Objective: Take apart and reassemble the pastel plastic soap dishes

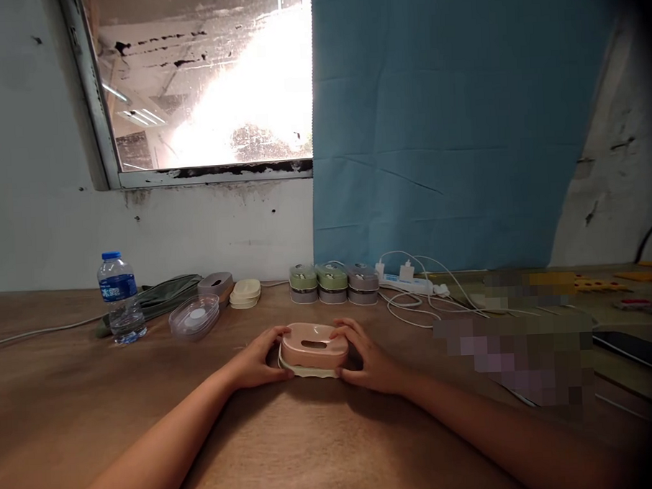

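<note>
In the middle of the table sits a pink oval box [315, 344] with a slot in its top, like a small soap or tissue box. A cream wavy-edged base [310, 372] shows beneath its lower rim. My left hand [262, 361] grips the left end, fingers on the top edge and thumb at the front near the base. On the right end, my right hand [370, 359] holds in the same way, fingers above and thumb low at the front. The box stands level between both hands. Its underside is hidden.
Behind stand a water bottle [122, 300], a clear plastic container [195, 319], a greyish slotted box [216, 284] and stacked cream pieces [245, 293]. Green-and-grey lidded boxes [332, 282] line the wall beside a power strip [408, 283] with loose white cables. A dark phone-like slab [641, 352] lies far right.
</note>
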`<state>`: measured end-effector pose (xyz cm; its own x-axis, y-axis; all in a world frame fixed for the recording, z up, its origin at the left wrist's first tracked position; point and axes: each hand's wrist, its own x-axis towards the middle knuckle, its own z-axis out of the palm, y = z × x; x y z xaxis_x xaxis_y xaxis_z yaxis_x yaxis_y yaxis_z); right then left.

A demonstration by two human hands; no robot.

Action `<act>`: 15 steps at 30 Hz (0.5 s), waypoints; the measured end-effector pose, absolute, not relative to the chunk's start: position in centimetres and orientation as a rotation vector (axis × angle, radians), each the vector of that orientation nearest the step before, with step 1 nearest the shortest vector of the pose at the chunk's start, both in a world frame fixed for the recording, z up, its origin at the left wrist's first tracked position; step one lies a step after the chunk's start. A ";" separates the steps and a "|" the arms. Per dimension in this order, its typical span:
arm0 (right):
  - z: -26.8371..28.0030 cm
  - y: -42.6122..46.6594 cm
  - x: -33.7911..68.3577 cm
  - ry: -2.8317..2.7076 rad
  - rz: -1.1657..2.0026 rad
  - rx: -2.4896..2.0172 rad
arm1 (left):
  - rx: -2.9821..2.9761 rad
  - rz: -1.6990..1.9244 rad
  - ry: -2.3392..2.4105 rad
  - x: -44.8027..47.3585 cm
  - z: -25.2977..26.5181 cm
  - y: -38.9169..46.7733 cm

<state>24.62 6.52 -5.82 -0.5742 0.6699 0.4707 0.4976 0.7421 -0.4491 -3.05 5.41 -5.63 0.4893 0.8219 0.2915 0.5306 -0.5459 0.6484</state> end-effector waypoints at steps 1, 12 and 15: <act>-5.9 6.5 24.6 -2.305 0.361 -0.883 | 2.270 0.802 1.133 -3.1 -5.5 5.4; -5.4 5.9 25.0 -2.447 0.387 -0.899 | 2.538 0.700 1.315 -4.5 -4.1 5.5; -5.2 5.8 25.2 -2.496 0.282 -0.823 | 2.637 0.932 1.688 -6.6 -3.2 6.3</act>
<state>25.24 5.81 -5.24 -0.6963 0.6034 0.3887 0.5014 0.7964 -0.3380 -6.56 6.34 -3.19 0.3061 0.7955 0.5230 0.8664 -0.4604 0.1932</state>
